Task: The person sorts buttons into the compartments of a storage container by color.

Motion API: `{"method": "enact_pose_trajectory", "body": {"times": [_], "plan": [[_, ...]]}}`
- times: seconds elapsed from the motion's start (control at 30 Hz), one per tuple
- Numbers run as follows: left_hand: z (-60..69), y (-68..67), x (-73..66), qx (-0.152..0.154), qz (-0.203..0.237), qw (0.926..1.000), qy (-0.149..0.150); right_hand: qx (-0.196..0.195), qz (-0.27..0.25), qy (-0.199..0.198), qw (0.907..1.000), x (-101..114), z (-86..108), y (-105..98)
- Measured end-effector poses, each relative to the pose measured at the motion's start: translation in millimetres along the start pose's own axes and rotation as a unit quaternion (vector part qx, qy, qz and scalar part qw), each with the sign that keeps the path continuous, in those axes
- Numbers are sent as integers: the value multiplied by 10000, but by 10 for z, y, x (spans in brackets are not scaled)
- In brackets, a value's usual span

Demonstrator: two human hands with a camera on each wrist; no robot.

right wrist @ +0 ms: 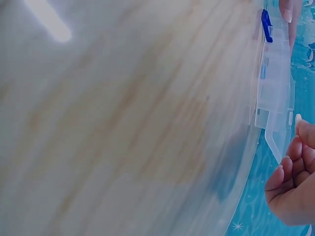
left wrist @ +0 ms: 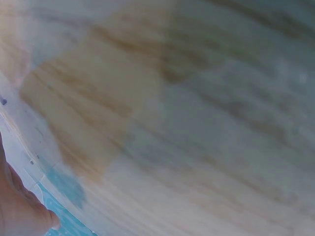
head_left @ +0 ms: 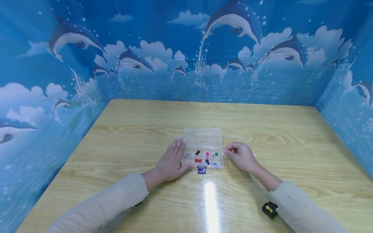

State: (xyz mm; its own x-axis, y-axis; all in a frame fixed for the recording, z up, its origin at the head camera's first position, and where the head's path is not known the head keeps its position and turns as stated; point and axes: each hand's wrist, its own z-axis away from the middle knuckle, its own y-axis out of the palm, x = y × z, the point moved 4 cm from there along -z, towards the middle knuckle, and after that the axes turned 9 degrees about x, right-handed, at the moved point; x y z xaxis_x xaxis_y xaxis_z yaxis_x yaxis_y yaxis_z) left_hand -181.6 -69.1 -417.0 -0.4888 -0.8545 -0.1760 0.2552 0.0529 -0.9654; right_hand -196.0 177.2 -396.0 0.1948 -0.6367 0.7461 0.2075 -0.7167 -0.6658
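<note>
A clear plastic compartment box (head_left: 201, 137) lies on the table with its lid folded back. Small round pieces sit in its compartments: black pieces (head_left: 197, 152), a pink piece (head_left: 207, 154), green pieces (head_left: 216, 154), red pieces (head_left: 198, 160), dark blue pieces (head_left: 207, 161) and light blue pieces (head_left: 215, 164). My left hand (head_left: 172, 160) rests with straight fingers along the box's left side. At the right edge, my right hand (head_left: 241, 157) pinches a small white piece (head_left: 224, 153) between thumb and index finger; its exact kind is too small to tell. The box's blue latch (right wrist: 266, 25) points toward me.
Another small white object (head_left: 254, 154) shows on the table just beyond my right hand. A black object with a yellow mark (head_left: 269, 209) is by my right sleeve. The wooden table (head_left: 145, 113) is surrounded by a blue dolphin-print curtain (head_left: 186, 48).
</note>
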Motion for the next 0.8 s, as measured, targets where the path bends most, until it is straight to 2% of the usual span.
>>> {"method": "enact_pose_trajectory", "body": {"times": [0.33,0.6,0.8], "plan": [[-10,0,-4,74,-71,9999,-16,42,-85,24,10000,59,-45,70],[-14,-2,-3,47,-107,9999,-6,1,-265,-249,9993,132,-60,148],[-9,2,-2,34,-109,9999,-30,193,-354,-74,9992,174,-109,213]]}}
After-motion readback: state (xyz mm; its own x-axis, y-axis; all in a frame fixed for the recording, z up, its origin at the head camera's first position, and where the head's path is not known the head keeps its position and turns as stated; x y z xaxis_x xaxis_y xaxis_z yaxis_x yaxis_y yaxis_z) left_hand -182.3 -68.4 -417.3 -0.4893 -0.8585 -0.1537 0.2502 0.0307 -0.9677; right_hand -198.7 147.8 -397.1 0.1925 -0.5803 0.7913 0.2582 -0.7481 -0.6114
